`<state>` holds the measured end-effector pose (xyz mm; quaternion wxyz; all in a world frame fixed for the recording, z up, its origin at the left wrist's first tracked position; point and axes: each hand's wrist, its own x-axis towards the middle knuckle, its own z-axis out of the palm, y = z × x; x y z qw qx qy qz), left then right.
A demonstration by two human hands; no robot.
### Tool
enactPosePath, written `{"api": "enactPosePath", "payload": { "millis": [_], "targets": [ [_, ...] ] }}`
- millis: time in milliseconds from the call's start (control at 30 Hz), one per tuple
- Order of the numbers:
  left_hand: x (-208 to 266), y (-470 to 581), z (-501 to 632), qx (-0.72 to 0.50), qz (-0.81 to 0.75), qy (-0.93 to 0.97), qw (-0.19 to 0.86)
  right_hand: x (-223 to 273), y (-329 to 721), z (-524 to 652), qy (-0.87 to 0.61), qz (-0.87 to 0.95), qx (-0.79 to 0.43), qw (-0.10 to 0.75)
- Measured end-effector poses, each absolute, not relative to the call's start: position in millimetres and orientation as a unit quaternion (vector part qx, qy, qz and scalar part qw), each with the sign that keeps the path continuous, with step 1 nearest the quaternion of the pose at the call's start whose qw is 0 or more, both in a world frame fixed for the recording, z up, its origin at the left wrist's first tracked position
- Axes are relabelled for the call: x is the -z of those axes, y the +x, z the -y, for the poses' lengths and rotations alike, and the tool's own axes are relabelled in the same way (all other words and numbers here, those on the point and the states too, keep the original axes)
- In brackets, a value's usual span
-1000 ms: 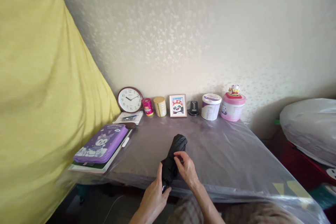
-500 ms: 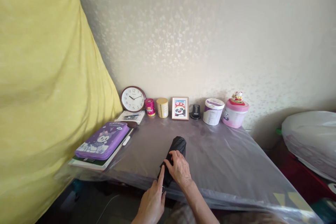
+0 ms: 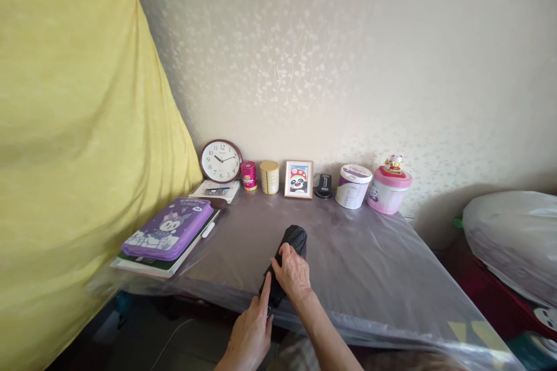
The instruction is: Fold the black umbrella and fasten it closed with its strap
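A folded black umbrella (image 3: 295, 237) lies slantwise over the front part of the table, its far end pointing away from me. Around its middle, my right hand (image 3: 292, 272) is closed, fingers curled over the fabric. My left hand (image 3: 255, 324) grips the near end by the handle at the table's front edge, its index finger stretched along the umbrella's side. Most of the handle is hidden by my left hand.
Plastic film covers the table (image 3: 357, 266). At the left lies a purple zip case (image 3: 167, 232) on books. Along the wall stand a clock (image 3: 221, 160), a pink can (image 3: 249, 176), a yellow-lidded tin (image 3: 270, 178), a panda picture frame (image 3: 298, 179) and two tubs (image 3: 353, 188).
My right hand has moved slightly farther up the umbrella. The left hand keeps its grip on the near end, and the view has shifted a little.
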<state>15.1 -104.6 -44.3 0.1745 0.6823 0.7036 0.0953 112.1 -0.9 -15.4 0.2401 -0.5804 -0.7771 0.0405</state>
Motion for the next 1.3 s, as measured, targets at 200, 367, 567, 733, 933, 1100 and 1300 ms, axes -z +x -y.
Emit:
{"api": "enactPosePath", "payload": {
  "millis": [200, 367, 567, 733, 933, 1100, 1300],
  "targets": [
    [39, 16, 105, -0.097, -0.707, 0.675, 0.186, 11, 108, 0, -0.593, 0.778, -0.019, 0.207],
    [35, 18, 106, -0.083, -0.716, 0.668, 0.185, 11, 106, -1, -0.597, 0.779, -0.011, 0.194],
    [34, 17, 106, -0.084, -0.714, 0.669, 0.188, 12, 105, -3, -0.6, 0.777, -0.005, 0.193],
    [33, 19, 103, -0.081, -0.721, 0.666, 0.172, 11, 104, -3, -0.601, 0.775, -0.012, 0.197],
    [28, 21, 102, -0.076, -0.724, 0.664, 0.171, 9, 104, -2, -0.607, 0.765, -0.031, 0.215],
    [30, 18, 101, -0.07, -0.717, 0.672, 0.17, 14, 108, -3, -0.599, 0.751, -0.075, 0.268],
    [32, 15, 99, -0.099, -0.71, 0.672, 0.187, 27, 122, -8, -0.557, 0.652, -0.294, 0.423]
  ]
}}
